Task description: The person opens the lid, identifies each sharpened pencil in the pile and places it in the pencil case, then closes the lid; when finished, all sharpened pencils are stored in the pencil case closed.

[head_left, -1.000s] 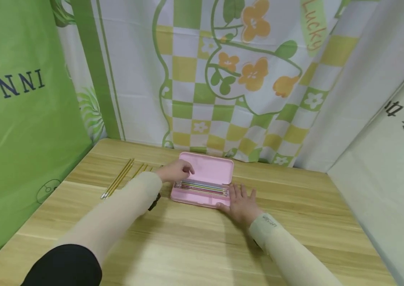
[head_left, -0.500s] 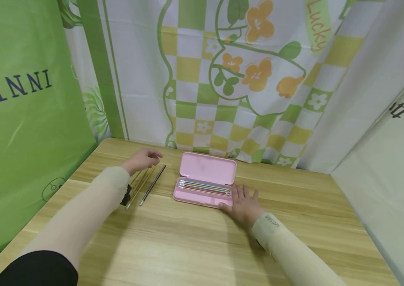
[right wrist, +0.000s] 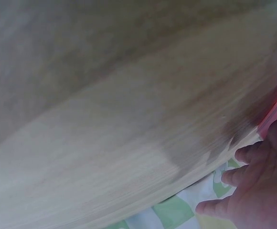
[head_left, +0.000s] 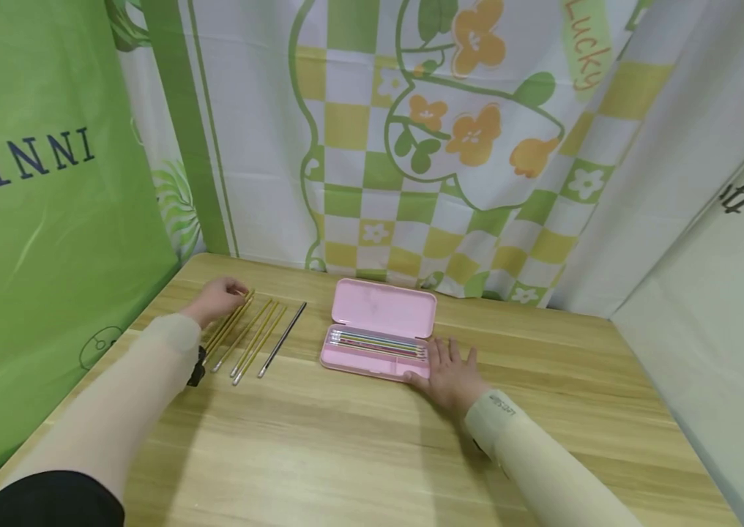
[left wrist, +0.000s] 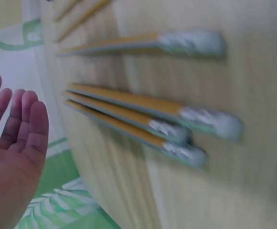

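Observation:
My left hand (head_left: 219,298) hovers at the far ends of a close group of gold pencils (head_left: 230,326) on the table's left side. In the left wrist view its fingers are relaxed and hold nothing; three gold pencils (left wrist: 129,112) with white erasers lie apart from it. More gold pencils (head_left: 258,344) and a dark pencil (head_left: 283,340) lie to the right. A pink pencil case (head_left: 383,309) lies with its lid raised, and several coloured pencils (head_left: 378,343) lie in its back compartment. My right hand (head_left: 452,380), fingers spread, rests against the case's right end.
The wooden table (head_left: 346,454) meets a patterned curtain (head_left: 372,183) at the back. A green cloth (head_left: 36,241) hangs on the left, and a white panel (head_left: 708,315) with writing stands on the right.
My left hand has moved left from above the pencil case, past the dark pencil, to the leftmost gold pencils. The right hand has stayed at the case's right end.

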The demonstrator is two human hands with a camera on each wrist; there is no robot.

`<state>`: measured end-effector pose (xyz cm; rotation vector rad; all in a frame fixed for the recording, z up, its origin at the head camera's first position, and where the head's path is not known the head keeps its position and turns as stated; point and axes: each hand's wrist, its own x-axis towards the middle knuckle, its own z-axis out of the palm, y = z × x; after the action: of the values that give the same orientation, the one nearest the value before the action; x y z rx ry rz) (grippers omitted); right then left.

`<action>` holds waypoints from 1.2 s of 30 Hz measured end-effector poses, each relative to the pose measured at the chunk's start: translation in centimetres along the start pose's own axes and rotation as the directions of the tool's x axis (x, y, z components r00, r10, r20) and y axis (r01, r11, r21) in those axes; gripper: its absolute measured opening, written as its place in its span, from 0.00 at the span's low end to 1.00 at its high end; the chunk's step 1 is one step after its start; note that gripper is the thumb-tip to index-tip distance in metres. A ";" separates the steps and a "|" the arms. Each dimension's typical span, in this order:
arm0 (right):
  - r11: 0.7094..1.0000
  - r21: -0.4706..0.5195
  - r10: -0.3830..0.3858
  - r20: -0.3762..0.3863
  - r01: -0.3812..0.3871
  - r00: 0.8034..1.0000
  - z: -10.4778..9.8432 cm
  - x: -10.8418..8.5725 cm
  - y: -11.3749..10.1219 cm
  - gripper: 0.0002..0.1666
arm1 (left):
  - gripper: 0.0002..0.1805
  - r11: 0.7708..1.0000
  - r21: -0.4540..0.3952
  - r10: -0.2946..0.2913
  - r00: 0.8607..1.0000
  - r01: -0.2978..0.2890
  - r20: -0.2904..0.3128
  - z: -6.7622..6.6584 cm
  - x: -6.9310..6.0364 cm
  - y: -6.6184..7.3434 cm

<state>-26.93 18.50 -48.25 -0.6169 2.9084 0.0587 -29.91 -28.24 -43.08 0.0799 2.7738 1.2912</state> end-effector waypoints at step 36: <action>0.999 0.040 0.008 0.024 -0.009 1.000 -1.8 -1.1 -1.0 0.60 | 0.02 0.864 0.498 -0.019 0.995 0.067 -0.100 2.5 0.7 -2.7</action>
<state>-25.83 17.85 -46.30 -0.5932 2.8815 0.0092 -30.36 -27.99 -46.78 -0.0126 3.0950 0.5399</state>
